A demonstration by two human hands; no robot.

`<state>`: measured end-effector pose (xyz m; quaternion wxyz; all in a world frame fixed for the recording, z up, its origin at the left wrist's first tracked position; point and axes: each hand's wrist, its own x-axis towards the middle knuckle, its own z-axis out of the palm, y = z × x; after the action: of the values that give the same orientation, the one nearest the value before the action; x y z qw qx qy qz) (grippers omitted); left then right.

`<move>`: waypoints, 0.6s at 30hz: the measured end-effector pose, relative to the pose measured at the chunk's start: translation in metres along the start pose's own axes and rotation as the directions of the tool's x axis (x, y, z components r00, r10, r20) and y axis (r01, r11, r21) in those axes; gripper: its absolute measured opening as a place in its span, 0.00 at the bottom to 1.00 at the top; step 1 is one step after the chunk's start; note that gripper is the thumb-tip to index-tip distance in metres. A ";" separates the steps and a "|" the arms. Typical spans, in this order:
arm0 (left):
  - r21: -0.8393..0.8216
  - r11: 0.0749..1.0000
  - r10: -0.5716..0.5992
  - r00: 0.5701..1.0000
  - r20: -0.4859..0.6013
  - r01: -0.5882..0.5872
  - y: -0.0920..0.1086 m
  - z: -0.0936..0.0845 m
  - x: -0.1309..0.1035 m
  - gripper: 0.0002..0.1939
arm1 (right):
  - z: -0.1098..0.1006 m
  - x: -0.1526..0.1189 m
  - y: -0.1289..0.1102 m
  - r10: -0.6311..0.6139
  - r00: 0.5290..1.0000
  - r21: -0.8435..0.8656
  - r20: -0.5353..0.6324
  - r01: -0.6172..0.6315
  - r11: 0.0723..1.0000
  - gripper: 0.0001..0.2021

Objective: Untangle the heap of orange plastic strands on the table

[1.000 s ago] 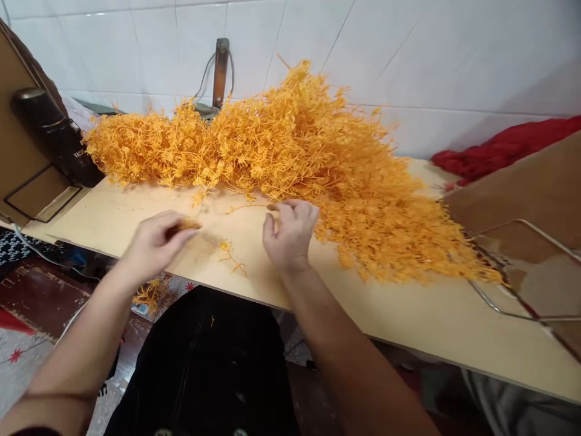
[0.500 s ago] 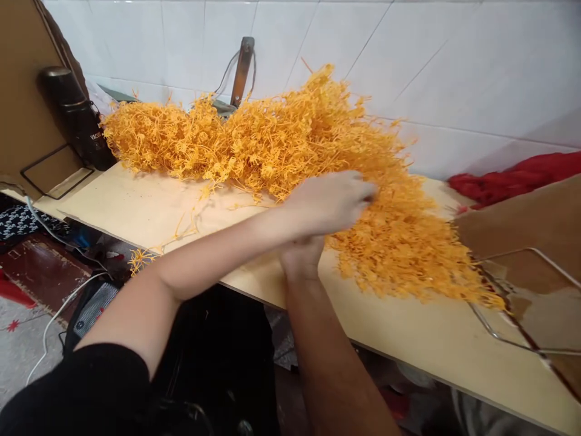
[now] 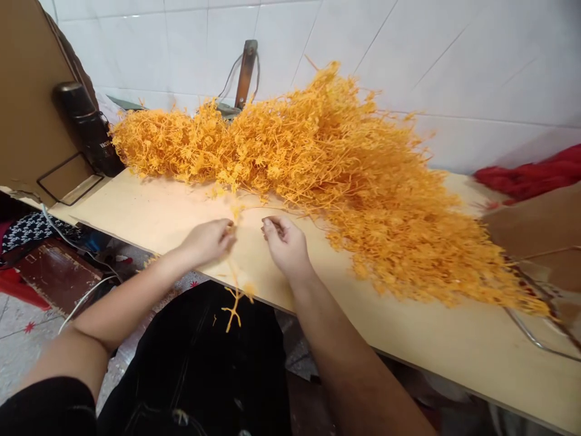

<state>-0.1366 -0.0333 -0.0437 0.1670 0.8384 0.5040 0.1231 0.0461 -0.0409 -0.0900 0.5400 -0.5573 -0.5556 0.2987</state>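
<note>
A long heap of orange-yellow artificial plant sprigs (image 3: 290,151) lies across the table, fluffy and tangled. My left hand (image 3: 209,242) is closed at the near side of the heap, pinching a thin orange sprig (image 3: 233,309). The sprig's branched end hangs down past the table edge, over my dark clothing. To its right, my right hand (image 3: 287,245) hovers above the bare tabletop with curled fingers and the thumb against them. Whether a small piece is between those fingertips cannot be made out. The two hands are apart.
The pale wooden table (image 3: 136,203) runs along a tiled wall. A black vacuum flask (image 3: 91,130) stands at the left beside a cardboard box (image 3: 31,103). Another cardboard piece (image 3: 544,230) and a red bundle (image 3: 535,172) lie at the right. A white cable (image 3: 86,297) hangs below.
My left hand has drawn back leftward from the heap, with a sprig now hanging from it. My right hand, formerly beneath the left arm, is in the open, and the arms are uncrossed.
</note>
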 end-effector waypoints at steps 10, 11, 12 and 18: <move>0.044 0.843 0.532 0.843 0.080 -0.536 0.042 0.039 0.002 0.14 | 0.015 0.028 -0.032 0.296 0.910 0.124 0.291 -0.342 0.931 0.20; 0.028 0.869 0.491 0.869 0.068 -0.493 0.038 0.035 0.003 0.14 | 0.013 0.030 -0.031 0.279 0.924 0.130 0.262 -0.320 0.939 0.19; -0.004 0.899 0.438 0.898 0.045 -0.439 0.034 0.032 0.004 0.15 | 0.009 0.031 -0.029 0.245 0.947 0.144 0.209 -0.277 0.950 0.18; -0.483 0.868 0.107 0.993 -0.052 -0.119 0.008 0.025 0.019 0.13 | -0.032 0.015 -0.013 0.200 0.964 0.198 -0.176 -0.164 0.966 0.17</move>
<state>-0.1122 -0.0235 -0.0623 0.3584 0.7963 0.4092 0.2647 0.0753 -0.0376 -0.0662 0.6103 -0.5810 -0.4167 0.3410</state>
